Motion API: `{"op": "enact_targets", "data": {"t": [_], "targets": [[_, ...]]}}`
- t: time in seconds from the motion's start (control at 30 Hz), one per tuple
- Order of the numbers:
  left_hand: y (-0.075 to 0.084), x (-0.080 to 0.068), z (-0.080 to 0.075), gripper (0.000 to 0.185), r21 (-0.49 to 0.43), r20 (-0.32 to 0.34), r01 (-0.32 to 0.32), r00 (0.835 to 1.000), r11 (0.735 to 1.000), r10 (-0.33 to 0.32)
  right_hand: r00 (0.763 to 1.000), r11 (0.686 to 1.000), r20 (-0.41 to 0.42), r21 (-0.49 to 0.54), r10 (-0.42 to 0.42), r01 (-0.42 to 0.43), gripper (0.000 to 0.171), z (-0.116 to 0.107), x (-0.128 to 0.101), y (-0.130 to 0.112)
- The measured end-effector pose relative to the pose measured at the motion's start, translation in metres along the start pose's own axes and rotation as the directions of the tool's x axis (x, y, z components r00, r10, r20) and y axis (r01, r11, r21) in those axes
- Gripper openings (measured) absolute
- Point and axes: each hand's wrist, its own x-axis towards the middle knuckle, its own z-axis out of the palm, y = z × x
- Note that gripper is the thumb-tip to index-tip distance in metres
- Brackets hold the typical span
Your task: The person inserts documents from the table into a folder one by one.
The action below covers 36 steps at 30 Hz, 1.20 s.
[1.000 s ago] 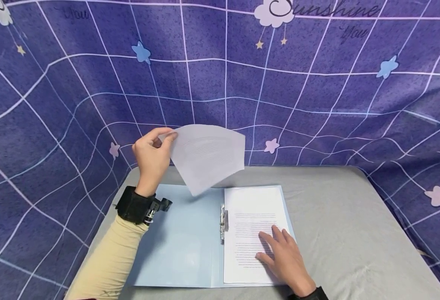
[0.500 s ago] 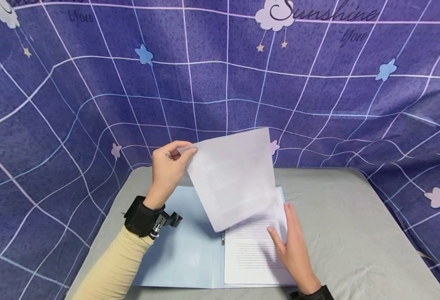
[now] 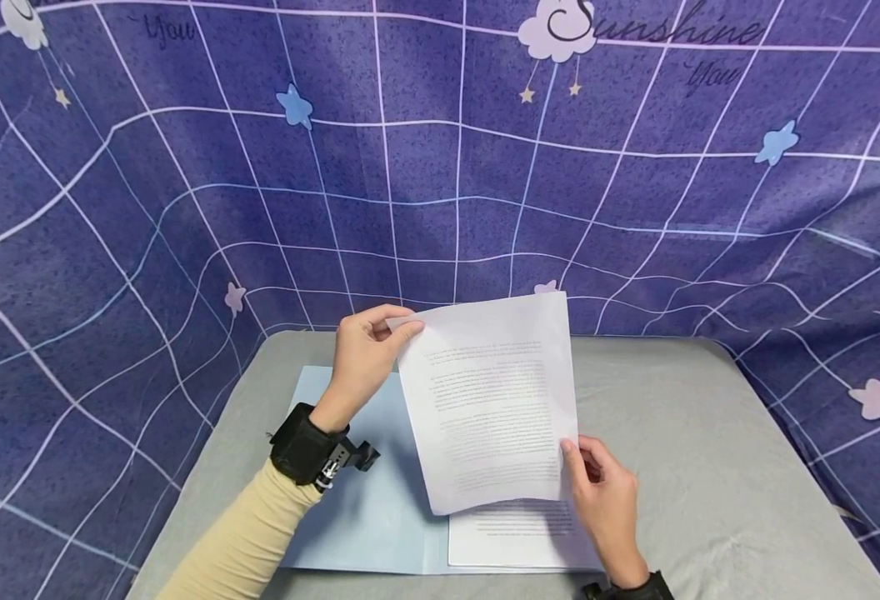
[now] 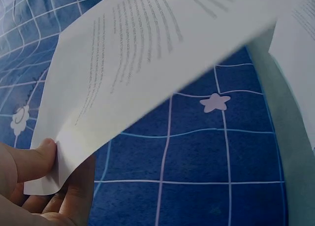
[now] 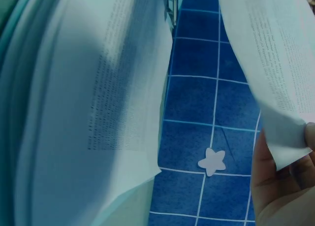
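Observation:
A printed white sheet (image 3: 494, 400) is held up in the air over an open light-blue folder (image 3: 365, 508). My left hand (image 3: 368, 354) pinches the sheet's top left corner; the left wrist view shows thumb and fingers (image 4: 37, 159) closed on that corner of the sheet (image 4: 147, 53). My right hand (image 3: 605, 496) pinches the sheet's lower right corner, seen again in the right wrist view (image 5: 283, 186) on the sheet's edge (image 5: 275, 83). Under the raised sheet a stack of printed pages (image 3: 518, 533) lies on the folder's right half.
The folder lies on a grey table (image 3: 710, 467) whose front edge runs off the frame. A purple grid-patterned cloth with stars (image 3: 455, 167) hangs behind and to both sides of the table.
My left hand carried the sheet right and down over the folder's right half. My right hand lifted off the stack and took hold of the sheet's lower right corner.

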Motion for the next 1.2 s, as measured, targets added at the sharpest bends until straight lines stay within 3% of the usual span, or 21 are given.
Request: {"op": "enact_targets", "data": {"t": [0.27, 0.43, 0.67, 0.83, 0.93, 1.03, 1.2], "targets": [[-0.006, -0.002, 0.003, 0.013, 0.008, 0.006, 0.016, 1.000, 1.000, -0.016, 1.000, 1.000, 0.002, 0.013, 0.021, -0.021, 0.006, 0.001, -0.002, 0.002], [-0.012, -0.002, 0.005, 0.013, 0.007, 0.016, -0.005, 1.000, 1.000, 0.005, 0.994, 0.994, 0.026, 0.032, 0.104, -0.105, 0.008, 0.000, 0.000, 0.007], [-0.031, -0.009, 0.009, 0.013, 0.122, -0.017, -0.129, 0.991, 0.984, 0.132, 0.954, 0.952, 0.074, 0.076, 0.290, -0.296, 0.007, -0.006, 0.002, 0.012], [-0.046, -0.022, 0.011, 0.026, 0.176, 0.015, -0.154, 0.988, 0.972, 0.154, 0.921, 0.917, 0.083, 0.091, 0.382, -0.389, 0.013, -0.013, 0.005, 0.015], [-0.058, -0.036, 0.016, 0.037, 0.279, 0.105, -0.190, 0.980, 0.941, 0.167, 0.901, 0.897, 0.082, 0.089, 0.427, -0.433, 0.017, -0.019, 0.007, 0.020], [-0.073, -0.056, 0.022, 0.045, 0.379, 0.216, -0.251, 0.960, 0.891, 0.178, 0.888, 0.886, 0.060, 0.060, 0.457, -0.460, 0.019, -0.024, 0.008, 0.025], [-0.094, -0.095, 0.030, 0.058, 0.514, 0.332, -0.288, 0.935, 0.808, 0.122, 0.877, 0.877, 0.044, 0.009, 0.479, -0.480, 0.020, -0.032, 0.007, 0.035]]}}
